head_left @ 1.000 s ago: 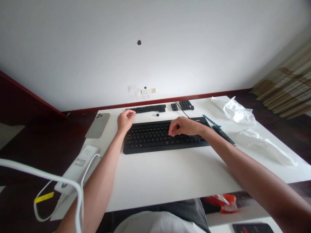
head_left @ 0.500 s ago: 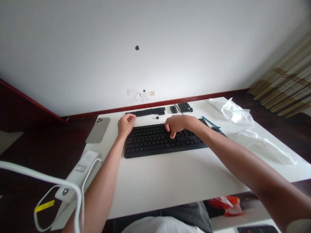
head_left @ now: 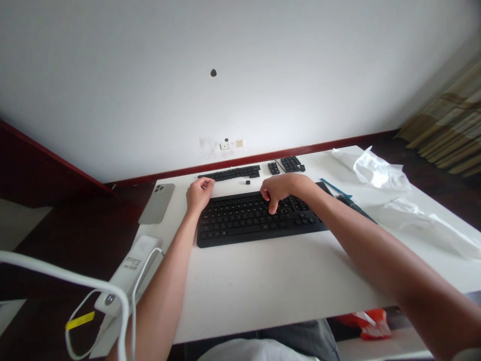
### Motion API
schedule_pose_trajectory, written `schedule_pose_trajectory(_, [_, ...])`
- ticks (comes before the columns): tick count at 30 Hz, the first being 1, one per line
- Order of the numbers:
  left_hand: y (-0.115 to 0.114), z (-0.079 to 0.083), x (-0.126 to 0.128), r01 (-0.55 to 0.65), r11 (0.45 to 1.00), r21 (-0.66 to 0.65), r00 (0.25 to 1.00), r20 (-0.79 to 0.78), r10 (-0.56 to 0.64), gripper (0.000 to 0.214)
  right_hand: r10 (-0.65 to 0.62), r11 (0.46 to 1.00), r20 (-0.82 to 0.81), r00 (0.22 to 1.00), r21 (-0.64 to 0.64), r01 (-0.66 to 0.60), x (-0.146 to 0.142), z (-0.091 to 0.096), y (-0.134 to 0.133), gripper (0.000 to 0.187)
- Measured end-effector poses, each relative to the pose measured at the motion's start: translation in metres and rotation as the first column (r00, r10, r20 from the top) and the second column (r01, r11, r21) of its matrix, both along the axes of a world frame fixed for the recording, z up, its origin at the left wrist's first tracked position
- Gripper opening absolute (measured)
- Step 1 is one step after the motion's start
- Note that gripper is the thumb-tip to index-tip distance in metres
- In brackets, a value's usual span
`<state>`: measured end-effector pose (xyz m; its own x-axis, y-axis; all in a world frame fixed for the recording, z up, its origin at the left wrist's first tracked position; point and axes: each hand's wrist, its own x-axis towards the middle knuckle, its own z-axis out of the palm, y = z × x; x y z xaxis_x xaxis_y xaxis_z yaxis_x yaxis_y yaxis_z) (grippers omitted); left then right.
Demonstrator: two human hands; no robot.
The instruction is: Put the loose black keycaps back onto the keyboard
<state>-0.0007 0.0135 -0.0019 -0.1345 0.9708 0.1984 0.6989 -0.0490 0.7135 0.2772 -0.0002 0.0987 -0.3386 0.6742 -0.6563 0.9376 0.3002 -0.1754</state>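
Lying at the left of the white tabletop [head_left: 263, 291] is a slim silver-grey smartphone [head_left: 157, 203], its camera cluster toward the wall, and nearer the edge sits a white oblong plastic device [head_left: 130, 268] trailing a thin white cable. The person's left hand [head_left: 200, 194] rests just above the top-left corner of a black full-size keyboard [head_left: 233, 228], close below a long row of loose black keycaps [head_left: 229, 173]. Its fingers curl into a narrow, loose shape; from here, I cannot tell whether they pinch anything. A single black keycap [head_left: 248, 182] sits apart, between the row and the keyboard. The right hand [head_left: 280, 191] arches over the keyboard's upper middle, its fingertips [head_left: 272, 209] down among the keys, though any hold is hidden. Beyond it lie a small block of black keycaps [head_left: 274, 168] and a larger one [head_left: 291, 163]. Farther right are a slender blue tool [head_left: 334, 188] and crumpled translucent white plastic [head_left: 379, 170].
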Motion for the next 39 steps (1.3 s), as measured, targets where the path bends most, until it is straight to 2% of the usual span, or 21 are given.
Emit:
schedule_pose_trajectory(6, [0.000, 0.001, 0.000, 0.003, 1.000, -0.015, 1.000, -0.004, -0.003, 0.024, -0.036, 0.998, 0.067, 0.997, 0.049, 0.033, -0.015, 0.010, -0.010, 0.041])
schedule_pose_trajectory(15, [0.000, 0.000, 0.000, 0.002, 1.000, -0.011, 1.000, -0.031, -0.002, 0.024, -0.029, 0.994, 0.024, 0.999, 0.103, 0.026, -0.015, -0.001, -0.007, 0.052])
schedule_pose_trajectory(21, [-0.001, 0.001, 0.001, -0.011, 1.000, -0.009, 0.999, -0.052, 0.010, 0.022, 0.000, 0.994, 0.038, 0.999, 0.107, -0.004, -0.020, 0.001, -0.009, 0.047])
schedule_pose_trajectory(26, [-0.001, 0.001, 0.001, -0.013, 1.000, -0.002, 0.998, -0.058, 0.013, 0.023, 0.033, 0.995, 0.028, 0.999, 0.093, -0.035, -0.019, -0.001, -0.007, 0.046])
schedule_pose_trajectory(33, [-0.003, 0.002, 0.003, -0.018, 1.000, -0.007, 0.997, -0.075, 0.018, 0.021, 0.010, 1.000, -0.015, 1.000, 0.019, -0.009, -0.007, -0.010, 0.003, 0.048])
schedule_pose_trajectory(39, [-0.002, 0.002, 0.003, -0.024, 1.000, -0.011, 0.997, -0.073, 0.023, 0.021, 0.043, 0.996, -0.151, 0.988, -0.065, -0.053, 0.007, -0.016, 0.005, 0.031])
